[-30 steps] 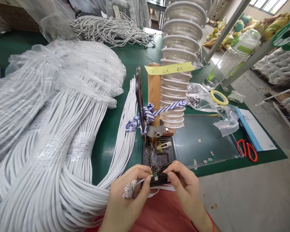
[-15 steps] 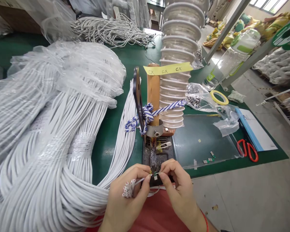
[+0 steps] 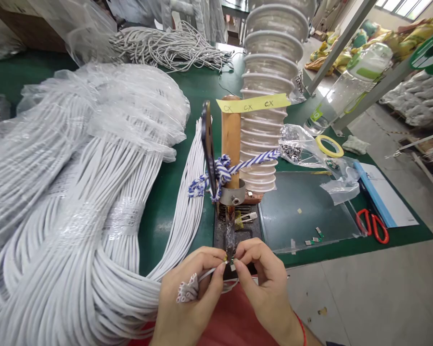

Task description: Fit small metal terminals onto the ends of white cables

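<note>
My left hand [image 3: 185, 300] is closed around a bunch of white cables [image 3: 188, 289], their cut ends poking out over the back of the fingers. Between its thumb and index finger it pinches the end of one cable. My right hand [image 3: 265, 283] pinches a small connector board [image 3: 233, 267] with a pale metal plug, mostly covered by the fingertips. Both fingertips meet under the tip of an upright soldering iron [image 3: 230, 233] with a wooden handle, over a dark stand [image 3: 252, 233]. Whether cable and board touch is too small to tell.
A large bundle of white cables [image 3: 75, 250] fills the left side. Behind the iron stands a ribbed clear hose [image 3: 270, 72]. On the right are a dark mat [image 3: 296, 202] with several small connector boards [image 3: 315, 239], red scissors [image 3: 373, 226], yellow tape [image 3: 329, 145] and a water bottle [image 3: 350, 91].
My right fingertips have moved slightly left, closer to my left ones, with the connector board under the iron tip. The cable ends in my left hand have shifted a little left.
</note>
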### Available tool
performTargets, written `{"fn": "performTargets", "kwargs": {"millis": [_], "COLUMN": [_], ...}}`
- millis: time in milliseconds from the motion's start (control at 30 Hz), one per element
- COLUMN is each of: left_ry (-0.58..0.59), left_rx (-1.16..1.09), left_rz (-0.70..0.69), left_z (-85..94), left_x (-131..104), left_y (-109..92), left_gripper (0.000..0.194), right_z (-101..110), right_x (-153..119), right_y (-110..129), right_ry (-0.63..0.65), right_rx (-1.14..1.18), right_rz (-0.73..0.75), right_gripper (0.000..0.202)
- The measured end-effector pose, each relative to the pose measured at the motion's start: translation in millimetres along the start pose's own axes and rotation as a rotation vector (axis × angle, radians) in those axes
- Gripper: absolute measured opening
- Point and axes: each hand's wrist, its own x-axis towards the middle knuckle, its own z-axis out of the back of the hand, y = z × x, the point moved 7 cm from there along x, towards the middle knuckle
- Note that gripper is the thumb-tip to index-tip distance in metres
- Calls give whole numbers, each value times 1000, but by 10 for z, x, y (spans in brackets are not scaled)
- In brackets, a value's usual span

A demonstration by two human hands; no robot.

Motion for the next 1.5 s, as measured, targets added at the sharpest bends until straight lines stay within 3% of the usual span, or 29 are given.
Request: {"fn": "performTargets", "kwargs": {"millis": [233,367,533,1133,1367,1500], "left_ry": [44,63,46,44,8,34], "left_rx": [20,24,24,103,40,9], "left_rz": [40,57,29,-13,105,100], "left_z": [1,5,-10,-13,0,-14], "left_x": [0,-32,-33,27,-30,-72], "left_y": [102,161,112,3,92,126], "left_gripper": [16,17,18,18,18,16], "right_z": [23,-2,-55,-59,-85,-68], "right_x": [-28,-12,1,32,10,20], "right_y": [-61,-86,-47,48,53,31], "right_ry": [17,155,295,291,328,334], "right_rx": [-46,-151,-211,-225,-253,-230], "right_rz": [-51,-145,-155,-48,-38,-64], "right_gripper": [17,14,17,20,19,19]}}
